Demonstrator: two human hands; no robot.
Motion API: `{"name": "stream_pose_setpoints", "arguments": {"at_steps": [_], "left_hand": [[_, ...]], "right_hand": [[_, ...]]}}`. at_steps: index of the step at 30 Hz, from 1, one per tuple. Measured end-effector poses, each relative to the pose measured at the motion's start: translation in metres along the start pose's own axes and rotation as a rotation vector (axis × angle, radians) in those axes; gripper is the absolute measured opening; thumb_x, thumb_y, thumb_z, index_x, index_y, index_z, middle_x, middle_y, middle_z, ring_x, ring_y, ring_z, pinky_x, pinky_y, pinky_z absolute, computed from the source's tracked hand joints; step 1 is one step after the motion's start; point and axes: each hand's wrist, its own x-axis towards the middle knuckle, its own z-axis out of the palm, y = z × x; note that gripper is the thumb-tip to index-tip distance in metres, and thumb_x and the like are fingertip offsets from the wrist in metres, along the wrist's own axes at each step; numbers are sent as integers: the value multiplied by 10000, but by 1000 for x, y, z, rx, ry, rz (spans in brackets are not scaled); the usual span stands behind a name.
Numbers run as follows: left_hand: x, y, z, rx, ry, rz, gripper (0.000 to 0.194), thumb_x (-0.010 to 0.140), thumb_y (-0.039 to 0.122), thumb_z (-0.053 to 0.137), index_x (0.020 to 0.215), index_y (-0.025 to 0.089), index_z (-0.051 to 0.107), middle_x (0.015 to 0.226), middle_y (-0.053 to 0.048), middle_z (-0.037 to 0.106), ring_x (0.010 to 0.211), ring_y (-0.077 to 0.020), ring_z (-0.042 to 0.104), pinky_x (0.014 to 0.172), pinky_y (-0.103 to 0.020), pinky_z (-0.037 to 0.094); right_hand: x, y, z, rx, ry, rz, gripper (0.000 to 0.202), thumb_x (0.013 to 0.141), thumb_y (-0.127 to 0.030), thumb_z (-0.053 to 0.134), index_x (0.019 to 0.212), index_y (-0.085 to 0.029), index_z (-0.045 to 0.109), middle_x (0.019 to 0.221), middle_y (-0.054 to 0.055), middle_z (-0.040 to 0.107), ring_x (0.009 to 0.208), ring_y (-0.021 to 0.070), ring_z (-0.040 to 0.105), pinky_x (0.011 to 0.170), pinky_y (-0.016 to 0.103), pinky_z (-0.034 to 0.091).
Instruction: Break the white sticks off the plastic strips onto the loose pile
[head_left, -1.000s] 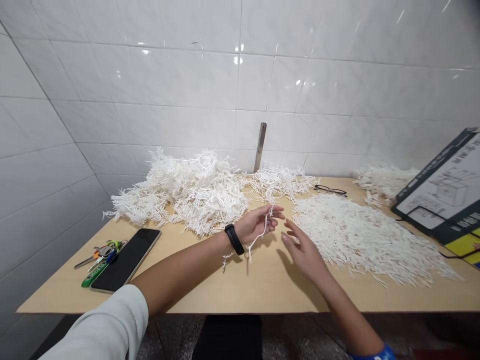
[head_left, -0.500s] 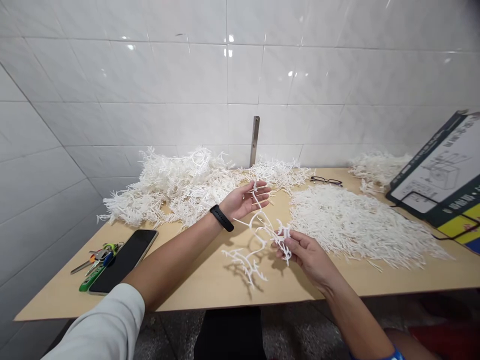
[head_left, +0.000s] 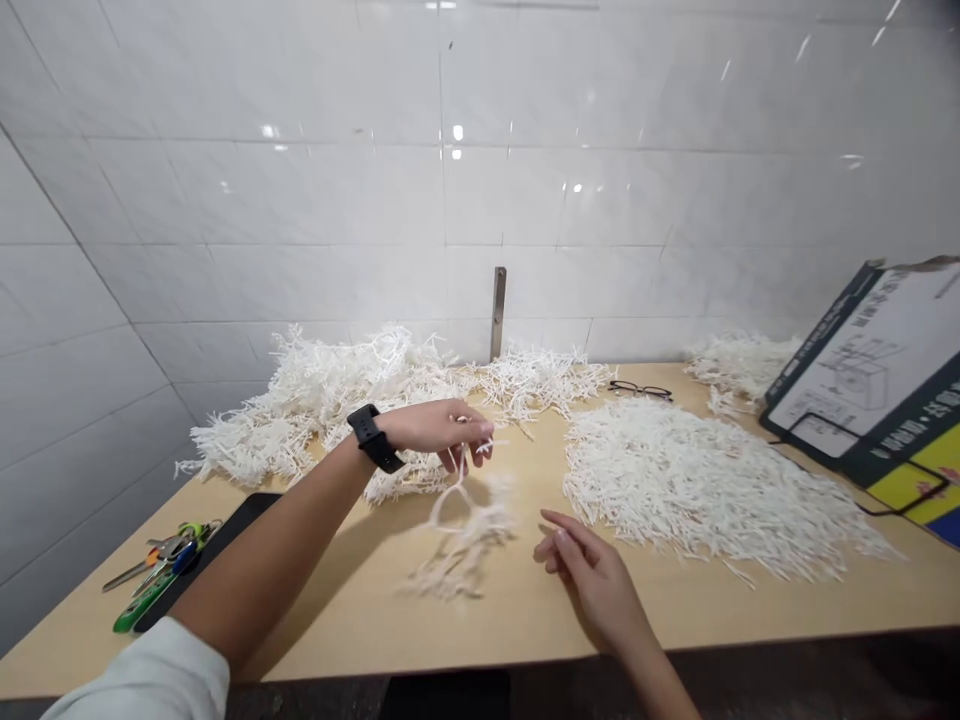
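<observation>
My left hand (head_left: 439,428), with a black band on the wrist, is closed on the upper end of a white branching plastic sprig (head_left: 474,532). The sprig's lower branches hang over the table and are blurred by motion. To the right of it my right hand (head_left: 596,580) is apart from the sprig, index finger stretched out and the others loosely bent, with nothing visible in it. Behind my left hand lies a tangled heap of white branching pieces (head_left: 337,400). A flat spread of short white pieces (head_left: 705,490) covers the table beyond my right hand.
At the left a phone (head_left: 225,545) lies under my forearm beside keys (head_left: 169,555). Eyeglasses (head_left: 640,389) rest near the tiled wall. A printed box (head_left: 855,390) leans at the right, near another white pile (head_left: 739,365). A metal strip (head_left: 498,313) stands upright at the wall.
My right hand has let go of the sprig. My left hand has turned palm down and moved left, now gripping the sprig. The view has tilted up slightly.
</observation>
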Motion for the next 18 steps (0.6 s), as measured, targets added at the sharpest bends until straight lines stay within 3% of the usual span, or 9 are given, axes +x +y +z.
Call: {"name": "stream_pose_setpoints", "arguments": {"at_steps": [3, 6, 9, 11, 12, 15, 17, 18], "left_hand": [[15, 43, -21, 68, 10, 66, 314, 850, 458, 648, 823, 149, 695, 620, -21, 632, 473, -87, 559, 436, -180, 422], [67, 77, -63, -92, 121, 126, 195, 808, 304, 730, 775, 119, 678, 620, -21, 618, 480, -53, 511, 437, -153, 387], [120, 89, -105, -261, 339, 159, 164, 857, 215, 672, 757, 90, 639, 697, -47, 641, 547, -47, 546, 558, -159, 478], [141, 81, -116, -300, 490, 122, 168, 875, 248, 651, 950, 98, 642, 862, -82, 688, 727, -87, 640, 737, -194, 538], [146, 73, -116, -241, 525, 62, 282, 865, 302, 663, 1066, 108, 624, 963, -104, 698, 818, -112, 662, 807, -222, 544], [144, 42, -102, -53, 489, -139, 697, 685, 439, 803, 1234, 77, 571, 1158, -224, 661, 994, -249, 674, 886, -354, 543], [130, 20, -91, 418, 408, -281, 790, 644, 546, 784, 1257, 88, 586, 1157, -231, 670, 981, -291, 684, 866, -380, 541], [119, 9, -86, 670, 379, -276, 766, 663, 592, 742, 1246, 114, 608, 1109, -203, 699, 928, -286, 698, 835, -379, 544]], "right_hand": [[3, 2, 1, 42, -28, 10, 523, 812, -600, 639, 1084, -157, 694, 755, 69, 679, 649, 174, 555, 645, 320, 453], [7, 7, -3, 103, -4, 13, 487, 824, -611, 618, 994, -161, 698, 706, 52, 652, 619, 157, 530, 580, 284, 412], [10, 12, -8, 127, 7, 7, 456, 830, -600, 618, 945, -165, 696, 685, 48, 645, 605, 149, 515, 563, 276, 401], [10, 13, -10, 127, 1, -5, 448, 823, -594, 632, 930, -164, 700, 689, 50, 644, 603, 147, 509, 556, 276, 399], [10, 13, -11, 128, 1, -11, 445, 819, -592, 637, 926, -165, 701, 690, 48, 641, 603, 146, 507, 554, 274, 398], [9, 12, -11, 133, 2, -26, 432, 823, -586, 637, 922, -170, 701, 678, 34, 626, 597, 138, 499, 553, 270, 397], [9, 13, -12, 126, -4, -31, 428, 829, -584, 629, 916, -171, 699, 675, 31, 621, 594, 138, 499, 556, 271, 401], [9, 14, -12, 121, -12, -32, 428, 832, -584, 625, 916, -170, 698, 680, 33, 623, 596, 139, 502, 558, 273, 404]]}}
